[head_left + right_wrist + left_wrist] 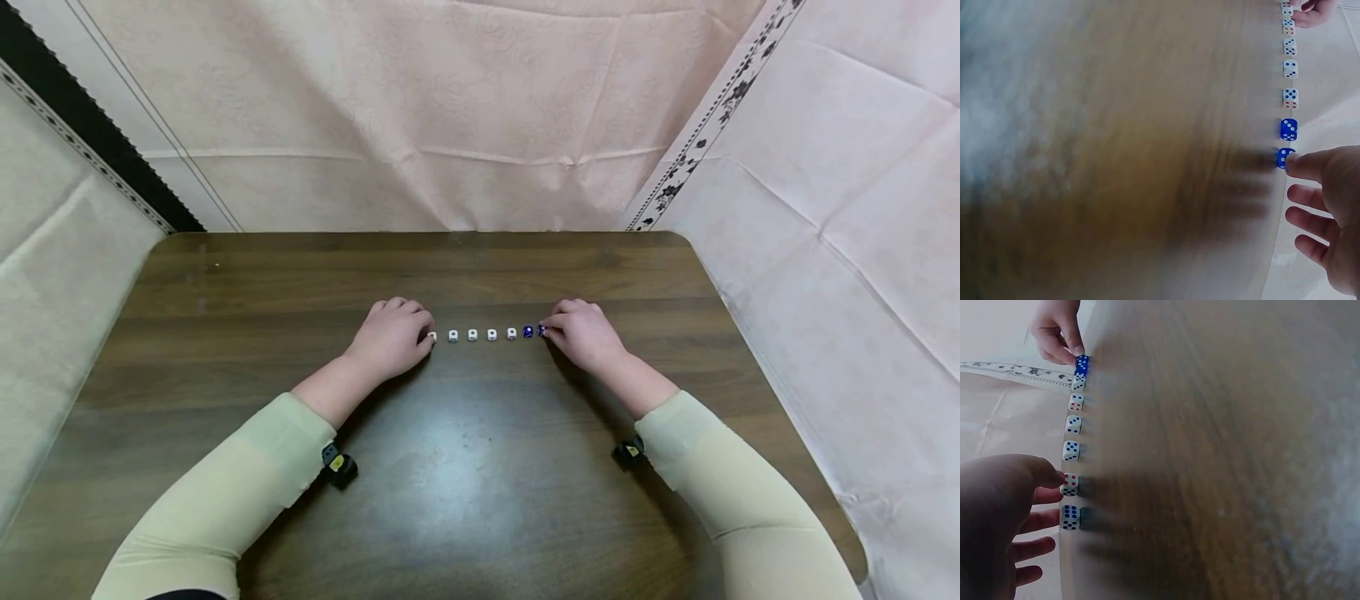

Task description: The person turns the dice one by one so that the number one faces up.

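Several white dice and two blue dice stand in one straight row with small gaps on the brown table. At the row's left end is my left hand. Its thumb and index finger pinch a white die; one more white die sits beside the lower fingers in the left wrist view. My right hand is at the other end, pinching the outermost blue die between thumb and forefinger, its other fingers loosely spread. The second blue die stands between it and the white ones.
The wooden table has rounded far corners. Pale cloth hangs behind it, and white cloth with a floral border covers the right side. A small black camera is strapped near the left wrist, another near the right.
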Motion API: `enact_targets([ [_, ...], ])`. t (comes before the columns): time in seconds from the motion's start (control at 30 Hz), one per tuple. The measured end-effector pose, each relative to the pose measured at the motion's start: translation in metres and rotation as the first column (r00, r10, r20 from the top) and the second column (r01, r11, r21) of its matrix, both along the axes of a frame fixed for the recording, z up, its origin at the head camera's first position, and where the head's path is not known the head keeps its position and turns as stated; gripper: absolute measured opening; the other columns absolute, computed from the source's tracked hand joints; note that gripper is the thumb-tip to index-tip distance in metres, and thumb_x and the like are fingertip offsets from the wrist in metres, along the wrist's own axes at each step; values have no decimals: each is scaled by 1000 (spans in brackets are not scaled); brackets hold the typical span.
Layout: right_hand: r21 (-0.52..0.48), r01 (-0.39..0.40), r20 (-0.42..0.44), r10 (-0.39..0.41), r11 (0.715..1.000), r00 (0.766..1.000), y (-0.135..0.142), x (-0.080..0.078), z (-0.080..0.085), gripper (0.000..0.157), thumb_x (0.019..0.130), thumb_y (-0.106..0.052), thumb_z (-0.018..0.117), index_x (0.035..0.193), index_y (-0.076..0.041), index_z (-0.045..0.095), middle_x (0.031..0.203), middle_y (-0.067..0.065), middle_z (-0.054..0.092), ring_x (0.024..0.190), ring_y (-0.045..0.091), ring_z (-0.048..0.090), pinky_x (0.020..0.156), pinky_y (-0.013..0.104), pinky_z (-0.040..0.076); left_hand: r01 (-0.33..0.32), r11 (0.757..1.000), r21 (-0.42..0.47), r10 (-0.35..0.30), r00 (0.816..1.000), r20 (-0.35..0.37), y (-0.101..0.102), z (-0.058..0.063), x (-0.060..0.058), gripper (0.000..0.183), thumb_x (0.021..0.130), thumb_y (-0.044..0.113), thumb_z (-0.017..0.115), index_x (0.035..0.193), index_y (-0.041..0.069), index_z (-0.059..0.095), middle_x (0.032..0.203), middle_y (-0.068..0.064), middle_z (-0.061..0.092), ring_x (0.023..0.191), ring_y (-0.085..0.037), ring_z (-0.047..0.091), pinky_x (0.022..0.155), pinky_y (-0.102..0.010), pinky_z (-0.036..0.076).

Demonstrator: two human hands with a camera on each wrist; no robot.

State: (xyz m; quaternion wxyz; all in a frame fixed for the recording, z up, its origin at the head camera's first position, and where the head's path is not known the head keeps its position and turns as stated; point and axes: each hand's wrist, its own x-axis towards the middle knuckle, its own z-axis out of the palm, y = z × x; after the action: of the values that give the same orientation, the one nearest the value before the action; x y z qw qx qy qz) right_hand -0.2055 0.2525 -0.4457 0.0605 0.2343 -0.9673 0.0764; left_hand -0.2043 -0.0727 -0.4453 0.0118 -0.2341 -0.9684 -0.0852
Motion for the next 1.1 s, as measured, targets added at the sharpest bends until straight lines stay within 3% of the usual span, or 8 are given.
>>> enact_targets([
  [0.43,-7,-4,2,4,1000,1000,-1,-1,-1,15,86,-22,65,97,-15,73,93,1,62,87,22,56,80,44,41,-8,1000,27,8,1000,24,-16,10,9,21,88,32,57,104,20,63,115,-2,58,118,-28,44,101,-50,28],
  [1.1,1,-2,-13,2,1000,1000,-6,-2,1,13,84,-20,67,94,-15,74,91,1,63,87,23,56,76,42,41,-32,999,12,31,999,19,-35,7,13,24,88,36,57,104,20,64,115,-3,58,118,-28,44,101,-50,28],
])
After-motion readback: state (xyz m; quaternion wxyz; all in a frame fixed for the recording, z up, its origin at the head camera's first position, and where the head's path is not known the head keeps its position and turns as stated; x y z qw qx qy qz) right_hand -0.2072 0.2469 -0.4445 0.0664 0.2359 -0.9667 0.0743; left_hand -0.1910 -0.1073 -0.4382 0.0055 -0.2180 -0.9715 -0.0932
